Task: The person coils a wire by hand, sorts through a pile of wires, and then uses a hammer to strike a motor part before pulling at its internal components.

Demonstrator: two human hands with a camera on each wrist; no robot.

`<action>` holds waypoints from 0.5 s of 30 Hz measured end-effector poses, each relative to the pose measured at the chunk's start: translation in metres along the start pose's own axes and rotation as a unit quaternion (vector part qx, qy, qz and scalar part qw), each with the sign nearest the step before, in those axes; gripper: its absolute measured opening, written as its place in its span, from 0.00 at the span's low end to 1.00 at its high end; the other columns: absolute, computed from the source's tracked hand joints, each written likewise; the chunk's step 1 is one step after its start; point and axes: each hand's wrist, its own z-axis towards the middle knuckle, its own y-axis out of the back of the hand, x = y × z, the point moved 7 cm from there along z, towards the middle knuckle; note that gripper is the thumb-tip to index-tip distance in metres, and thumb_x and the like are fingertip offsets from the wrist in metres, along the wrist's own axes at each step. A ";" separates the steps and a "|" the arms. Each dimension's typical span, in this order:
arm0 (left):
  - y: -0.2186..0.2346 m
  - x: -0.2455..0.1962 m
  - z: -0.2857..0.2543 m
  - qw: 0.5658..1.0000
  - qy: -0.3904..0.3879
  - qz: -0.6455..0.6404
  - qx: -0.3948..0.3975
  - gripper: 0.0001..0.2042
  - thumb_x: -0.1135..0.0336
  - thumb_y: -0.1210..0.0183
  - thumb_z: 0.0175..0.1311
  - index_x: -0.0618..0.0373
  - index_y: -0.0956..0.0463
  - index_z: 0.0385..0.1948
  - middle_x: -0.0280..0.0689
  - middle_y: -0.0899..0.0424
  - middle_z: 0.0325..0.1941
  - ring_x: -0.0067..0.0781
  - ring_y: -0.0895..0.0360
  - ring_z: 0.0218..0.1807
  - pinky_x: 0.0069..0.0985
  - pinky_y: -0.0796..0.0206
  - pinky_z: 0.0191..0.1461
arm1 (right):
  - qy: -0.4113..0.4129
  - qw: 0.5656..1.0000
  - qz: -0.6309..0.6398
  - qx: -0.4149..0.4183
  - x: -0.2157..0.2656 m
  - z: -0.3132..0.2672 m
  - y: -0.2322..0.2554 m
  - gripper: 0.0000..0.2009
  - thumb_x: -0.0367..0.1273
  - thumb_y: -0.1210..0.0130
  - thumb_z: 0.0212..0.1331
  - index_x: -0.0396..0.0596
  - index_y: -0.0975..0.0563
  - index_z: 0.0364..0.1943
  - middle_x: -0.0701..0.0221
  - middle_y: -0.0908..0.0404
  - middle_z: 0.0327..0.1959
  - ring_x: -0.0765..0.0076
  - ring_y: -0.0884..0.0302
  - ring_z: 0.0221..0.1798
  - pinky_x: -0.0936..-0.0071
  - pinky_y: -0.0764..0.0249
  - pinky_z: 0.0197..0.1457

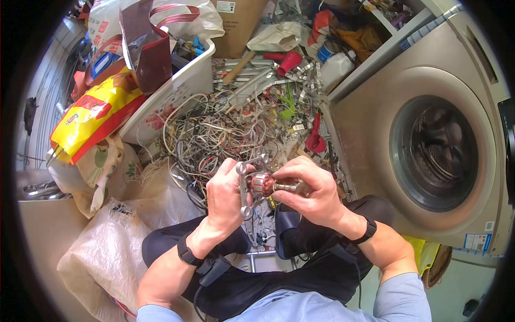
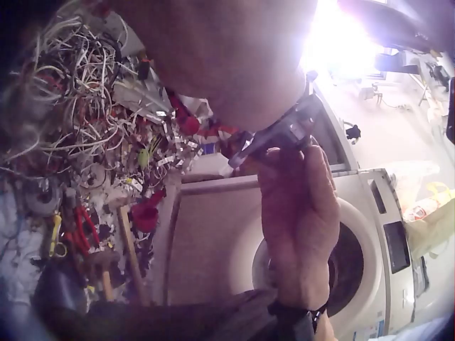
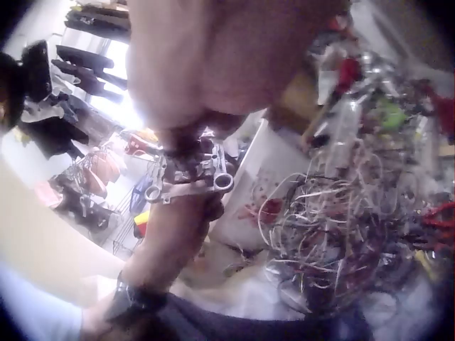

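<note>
A motor rotor with copper windings point(image 1: 262, 184) lies level between the two hands in the head view. The left hand point(image 1: 224, 196) grips a grey metal bracket point(image 1: 244, 194) with ring-shaped ends, set around the rotor's left end. Thumb and fingers of the right hand point(image 1: 311, 193) pinch the shaft side point(image 1: 287, 186) of the rotor. In the right wrist view the bracket point(image 3: 188, 190) shows two round holes, with the left hand point(image 3: 174, 234) behind it. The left wrist view shows the right hand point(image 2: 297, 220) at the dark metal part; the rotor's windings are hard to make out there.
Beyond the hands lies a heap of tangled cables point(image 1: 214, 134) and metal scraps, with a red scoop-like part point(image 1: 316, 140). A washing machine point(image 1: 418, 145) stands at right. A white tub point(image 1: 188, 80), a yellow bag point(image 1: 96, 115) and a translucent sack point(image 1: 102, 257) are at left.
</note>
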 end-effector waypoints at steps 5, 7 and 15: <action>-0.001 -0.004 -0.001 1.000 -0.001 0.004 0.006 0.17 0.82 0.37 0.44 0.61 0.20 0.41 0.44 0.23 0.34 0.51 0.20 0.33 0.40 0.27 0.36 | 0.003 1.000 0.001 -0.018 -0.002 -0.002 0.002 0.14 0.27 0.27 0.51 0.44 0.17 0.42 0.65 0.15 0.38 0.62 0.19 0.40 0.68 0.23 0.45; -0.004 0.000 -0.003 0.999 0.038 0.008 0.018 0.18 0.77 0.38 0.42 0.59 0.19 0.41 0.44 0.23 0.36 0.50 0.21 0.38 0.40 0.27 0.42 | 0.007 1.000 -0.002 -0.018 -0.002 -0.002 0.002 0.13 0.27 0.28 0.51 0.43 0.17 0.42 0.65 0.16 0.38 0.63 0.19 0.40 0.69 0.23 0.45; -0.006 -0.005 0.000 1.000 -0.001 0.023 -0.002 0.15 0.80 0.36 0.49 0.61 0.20 0.41 0.47 0.24 0.40 0.53 0.21 0.39 0.41 0.27 0.42 | -0.041 0.996 0.075 -0.012 -0.013 -0.005 -0.003 0.15 0.25 0.30 0.54 0.42 0.20 0.45 0.67 0.21 0.41 0.71 0.20 0.42 0.72 0.22 0.45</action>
